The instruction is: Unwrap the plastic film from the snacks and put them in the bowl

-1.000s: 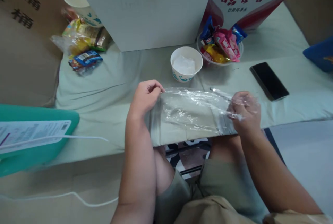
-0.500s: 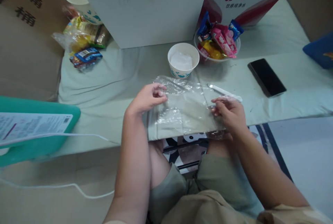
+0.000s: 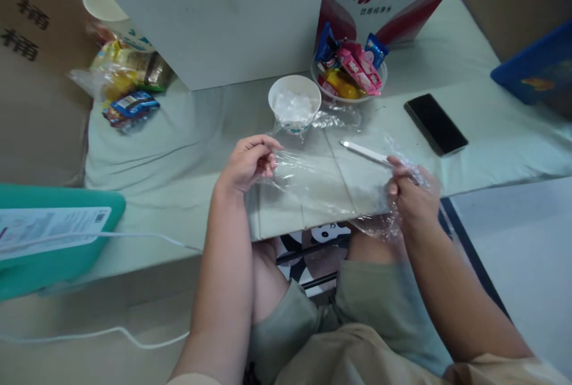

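Note:
A sheet of clear plastic film (image 3: pixel 319 185) is stretched between my two hands above the front of the cloth-covered surface. My left hand (image 3: pixel 248 161) pinches its left end with thumb and fingers. My right hand (image 3: pixel 413 197) is closed around the bunched right end, and loose folds hang below it. A slim white tool with a metal-looking tip (image 3: pixel 364 151) points left from beside my right fingers; whether they touch it I cannot tell. Behind the film stands a paper cup (image 3: pixel 279 121) with whitish, translucent material in it. More crumpled film (image 3: pixel 337 117) lies next to the cup.
Wrapped snacks fill a clear bowl (image 3: pixel 379 75) behind the cup. A black phone (image 3: pixel 435 124) lies on the right. White boxes (image 3: pixel 250 21) stand at the back, snack packets (image 3: pixel 134 103) at the left. A green container (image 3: pixel 62 266) and a white cable (image 3: pixel 147 234) are nearer on the left.
My right hand has moved right and gathered the film into a bunch, pulling it into a narrower, tauter strip. My left hand keeps its end. The view has shifted slightly to the right.

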A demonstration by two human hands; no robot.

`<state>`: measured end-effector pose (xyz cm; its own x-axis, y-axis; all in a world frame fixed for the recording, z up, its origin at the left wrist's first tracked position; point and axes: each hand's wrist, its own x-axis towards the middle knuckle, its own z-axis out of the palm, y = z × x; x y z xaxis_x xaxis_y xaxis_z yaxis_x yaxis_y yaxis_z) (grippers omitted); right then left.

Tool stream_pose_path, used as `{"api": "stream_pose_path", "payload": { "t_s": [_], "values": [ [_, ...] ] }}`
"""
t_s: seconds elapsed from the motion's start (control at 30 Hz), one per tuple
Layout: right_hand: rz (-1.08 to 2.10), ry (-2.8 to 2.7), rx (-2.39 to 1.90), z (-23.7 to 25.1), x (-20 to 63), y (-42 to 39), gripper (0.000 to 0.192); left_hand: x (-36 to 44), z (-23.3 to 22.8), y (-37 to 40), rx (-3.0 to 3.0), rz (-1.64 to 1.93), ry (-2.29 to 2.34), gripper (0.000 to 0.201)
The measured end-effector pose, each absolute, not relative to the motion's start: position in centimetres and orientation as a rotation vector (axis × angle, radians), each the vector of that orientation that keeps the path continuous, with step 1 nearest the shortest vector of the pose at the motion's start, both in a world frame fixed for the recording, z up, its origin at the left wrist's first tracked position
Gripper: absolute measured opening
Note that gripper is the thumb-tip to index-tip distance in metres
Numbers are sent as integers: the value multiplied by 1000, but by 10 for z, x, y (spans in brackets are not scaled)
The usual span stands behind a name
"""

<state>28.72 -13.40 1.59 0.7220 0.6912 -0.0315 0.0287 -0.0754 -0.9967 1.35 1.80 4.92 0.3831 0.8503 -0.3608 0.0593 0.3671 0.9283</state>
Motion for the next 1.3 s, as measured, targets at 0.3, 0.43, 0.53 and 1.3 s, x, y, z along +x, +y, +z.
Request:
{"api": "stream_pose_path", "payload": {
  "t_s": [0.3,0.43,0.53,1.3],
  "values": [
    [244,-1670,-1331,57,296,-197,16,13,39,21,1120,460,1097,39],
    [347,-2056,-1360,50,297,-218,28,13,39,17,1160,466,1005,28],
    [457,-2253,-1545,41,308,-232,36,11,43,14,1200,457,902,43],
    [967,-1125,-1518,55,203,-80,23,36,41,12,921,709,628,76]
  ]
}}
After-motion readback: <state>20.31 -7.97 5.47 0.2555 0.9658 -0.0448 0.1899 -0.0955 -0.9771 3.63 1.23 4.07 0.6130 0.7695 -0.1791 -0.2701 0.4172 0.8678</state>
